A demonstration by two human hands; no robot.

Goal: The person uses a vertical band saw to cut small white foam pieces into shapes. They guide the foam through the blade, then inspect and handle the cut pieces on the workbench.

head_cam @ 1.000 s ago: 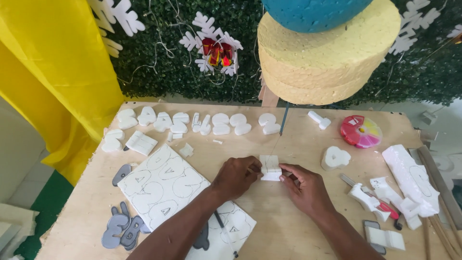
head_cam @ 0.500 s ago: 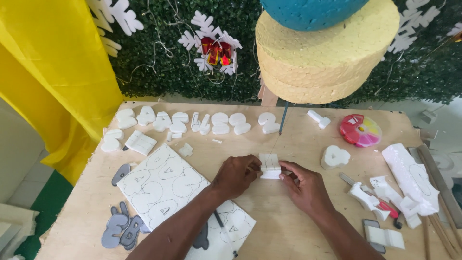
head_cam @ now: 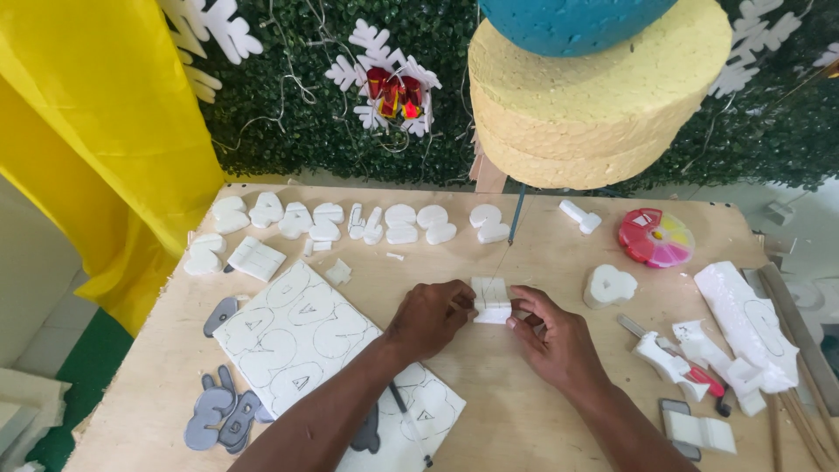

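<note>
Item: white foam block [head_cam: 490,300], table [head_cam: 542,419] centre, under hot-wire [head_cam: 516,218]. I see left hand [head_cam: 428,316] and right hand [head_cam: 555,336] fingers pinching its sides. I judge it light, stiff, crumbly; grip flat side faces gently, clear of wire. Nearby: cut foam letters [head_cam: 350,223].

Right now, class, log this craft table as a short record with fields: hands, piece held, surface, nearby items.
left hand: left hand pinches the white foam piece from its left side
right hand: right hand grips the same piece from the right
surface: wooden table
in front: thin upright wire, touching or not unclear
left of hands: white sheet with traced outlines
back row: cut white foam shapes
right: round pink and yellow box
</note>
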